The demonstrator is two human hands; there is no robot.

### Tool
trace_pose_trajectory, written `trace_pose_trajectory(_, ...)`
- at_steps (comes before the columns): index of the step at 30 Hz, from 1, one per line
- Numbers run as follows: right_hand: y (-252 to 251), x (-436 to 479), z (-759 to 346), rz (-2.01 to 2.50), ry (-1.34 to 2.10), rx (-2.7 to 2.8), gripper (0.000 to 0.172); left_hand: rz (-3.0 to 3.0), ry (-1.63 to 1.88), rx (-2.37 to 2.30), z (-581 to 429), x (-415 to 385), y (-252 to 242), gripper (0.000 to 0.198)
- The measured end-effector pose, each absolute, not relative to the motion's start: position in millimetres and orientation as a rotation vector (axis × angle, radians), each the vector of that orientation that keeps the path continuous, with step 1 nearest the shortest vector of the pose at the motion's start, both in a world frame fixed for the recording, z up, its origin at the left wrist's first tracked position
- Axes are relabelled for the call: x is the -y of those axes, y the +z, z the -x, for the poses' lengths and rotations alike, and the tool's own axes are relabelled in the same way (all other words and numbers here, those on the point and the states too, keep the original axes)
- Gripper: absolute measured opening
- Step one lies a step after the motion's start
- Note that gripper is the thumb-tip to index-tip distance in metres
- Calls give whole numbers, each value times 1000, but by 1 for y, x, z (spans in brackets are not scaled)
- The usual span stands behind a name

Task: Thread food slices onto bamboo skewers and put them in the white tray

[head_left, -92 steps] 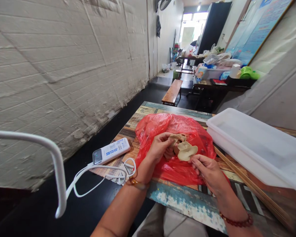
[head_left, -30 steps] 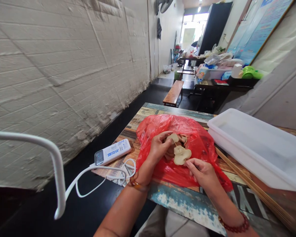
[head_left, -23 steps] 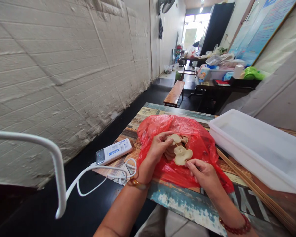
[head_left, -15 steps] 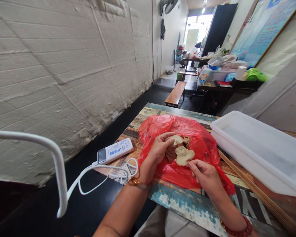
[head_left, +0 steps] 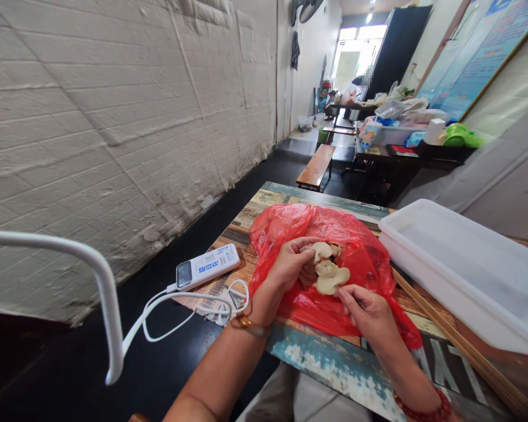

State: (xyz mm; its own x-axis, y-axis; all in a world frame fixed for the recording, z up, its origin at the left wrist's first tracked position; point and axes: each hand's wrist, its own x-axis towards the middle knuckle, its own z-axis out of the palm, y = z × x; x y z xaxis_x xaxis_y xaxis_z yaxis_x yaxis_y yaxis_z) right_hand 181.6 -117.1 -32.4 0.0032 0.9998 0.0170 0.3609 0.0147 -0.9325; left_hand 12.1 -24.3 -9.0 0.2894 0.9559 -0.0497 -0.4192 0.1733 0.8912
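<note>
A red plastic bag [head_left: 361, 264] lies spread on the patterned table [head_left: 330, 363]. My left hand [head_left: 288, 265] is closed on a pale beige slice [head_left: 322, 251] over the bag's middle. My right hand [head_left: 366, 308] pinches the near end of a thin skewer, and threaded beige slices [head_left: 332, 278] sit just beyond its fingertips. More slices lie under my hands in the bag, partly hidden. A bangle circles my left wrist and red beads circle my right wrist.
A long white plastic tray [head_left: 462, 264] stands at the right with bamboo sticks [head_left: 462, 346] along its near side. A white power strip [head_left: 207, 267] with a coiled cable [head_left: 193, 305] lies at the table's left edge. A white tube [head_left: 101, 281] curves at left. A brick wall, bench and cluttered tables stand beyond.
Over three seconds the threaded slices have slid closer to my left hand. My left hand has taken a fresh slice. In the last second both hands stay nearly still.
</note>
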Motion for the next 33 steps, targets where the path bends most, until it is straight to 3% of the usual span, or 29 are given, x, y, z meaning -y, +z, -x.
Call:
trace_pose_trajectory(7,-34,117,-181,1457,1082,1396,32,-1214,1225,-873,-15,25,-5,35)
trace_pose_trajectory(19,-29,117,-177,1456,1062,1384,31,-1521,1195,-983,-17,20,-17,51)
trace_pose_trajectory(27,-33,116,-177,1422,1105,1352,32,-1406,1143,-897,-16,23,-14,55)
trace_pose_trajectory(33,-31,116,-177,1400,1114,1301,37,-979,1158,-826,-14,21,-13,50)
